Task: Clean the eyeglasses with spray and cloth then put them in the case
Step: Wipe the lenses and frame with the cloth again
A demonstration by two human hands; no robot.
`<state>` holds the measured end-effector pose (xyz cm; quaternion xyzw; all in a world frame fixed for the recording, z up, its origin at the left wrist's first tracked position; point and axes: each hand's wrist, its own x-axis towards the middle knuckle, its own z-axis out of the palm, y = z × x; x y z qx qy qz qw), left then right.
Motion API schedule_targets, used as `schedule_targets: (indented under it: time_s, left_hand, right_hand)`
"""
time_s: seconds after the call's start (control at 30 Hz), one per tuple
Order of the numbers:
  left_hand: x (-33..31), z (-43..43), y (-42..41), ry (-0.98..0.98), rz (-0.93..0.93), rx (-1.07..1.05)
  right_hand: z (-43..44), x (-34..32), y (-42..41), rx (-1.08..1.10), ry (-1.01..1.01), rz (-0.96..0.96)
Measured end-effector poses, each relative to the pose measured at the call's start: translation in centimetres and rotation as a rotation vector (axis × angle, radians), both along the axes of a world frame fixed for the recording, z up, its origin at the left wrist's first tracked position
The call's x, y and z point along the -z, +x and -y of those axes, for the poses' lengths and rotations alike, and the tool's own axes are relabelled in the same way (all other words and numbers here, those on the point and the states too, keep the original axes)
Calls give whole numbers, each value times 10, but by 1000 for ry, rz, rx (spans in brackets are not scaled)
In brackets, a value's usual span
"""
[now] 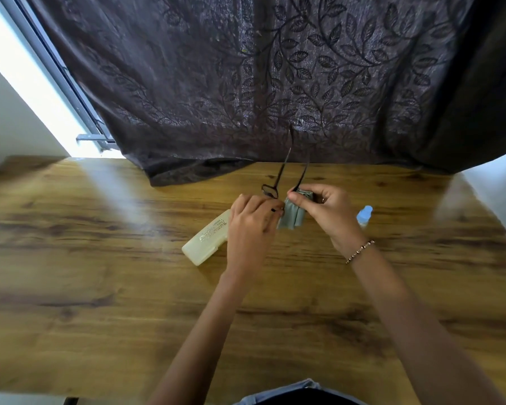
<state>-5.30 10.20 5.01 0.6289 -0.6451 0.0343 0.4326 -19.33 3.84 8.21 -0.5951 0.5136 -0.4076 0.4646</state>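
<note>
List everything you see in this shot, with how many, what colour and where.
eyeglasses: one, dark, held above the table
cloth: one, grey-green, wrapped on one lens
case: one, cream, on the table beside the left hand
spray bottle: one, clear, pale blue cap, on the table behind the right hand
table: one, brown wood
curtain: one, dark, leaf pattern, behind the table
bracelet: one, beaded, right wrist
left hand: one, grips the eyeglasses
right hand: one, pinches the cloth
</note>
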Motion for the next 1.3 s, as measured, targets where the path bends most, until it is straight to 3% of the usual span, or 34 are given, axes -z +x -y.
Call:
schedule_targets:
  time_s: [0.13,0.4,0.57,0.7,0.8,0.93,1.07,1.23,1.3]
  left_hand:
    - [1,0,-4,60,14,-55]
    - [-4,-2,0,75,215,-40]
    - [-8,-3,6,21,213,-29]
    - [-11,0,18,-1,240,-79]
    - [-12,1,25,12,293,-99]
    - [-14,4,25,1,384,-89]
    - [-17,3,18,-42,440,-46]
    - [-17,0,23,-60,450,2]
    - [-16,-1,27,-76,448,2]
  right_hand:
    - [3,2,-4,-3,80,86]
    - [-2,8,-6,-32,332,449]
    - [-2,7,-6,-94,348,480]
    - [-2,7,-22,-238,207,169]
    - [-7,1,-30,-196,72,-41]
    - [-19,-17,-17,-110,-348,-85]
    - [-19,-12,3,-201,-784,-439]
    - [-14,2,7,-255,-925,-733]
    - [-9,3,-2,-235,-921,-760]
